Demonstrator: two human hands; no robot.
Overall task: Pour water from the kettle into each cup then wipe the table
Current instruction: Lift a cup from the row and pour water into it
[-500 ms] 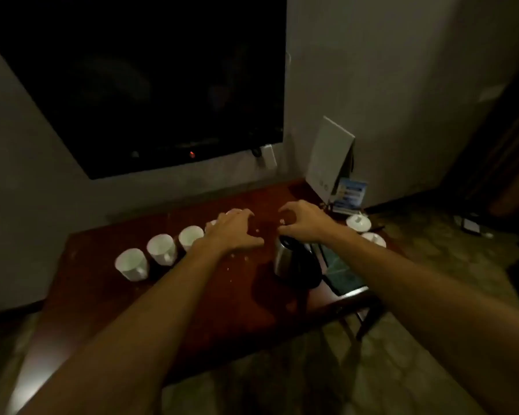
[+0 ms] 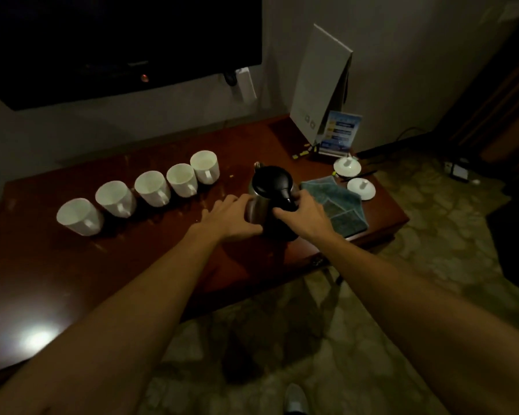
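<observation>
A steel kettle (image 2: 259, 199) with a black lid and handle stands on the dark red table (image 2: 150, 253). My right hand (image 2: 307, 214) grips its black handle. My left hand (image 2: 231, 218) lies flat against the kettle's steel side, fingers spread. Several white cups stand in a diagonal row to the left, from the nearest cup (image 2: 77, 217) to the farthest cup (image 2: 206, 166). A folded blue cloth (image 2: 339, 205) lies right of the kettle.
Two white lids (image 2: 360, 188) rest near the table's right end. A white standing card (image 2: 319, 82) and a blue leaflet stand (image 2: 339, 133) fill the back right corner. A dark TV (image 2: 117, 40) hangs on the wall. Patterned floor lies in front.
Both hands have dropped from above the kettle onto it: the right now holds the handle, the left presses the side. My view has moved closer and lower over the table.
</observation>
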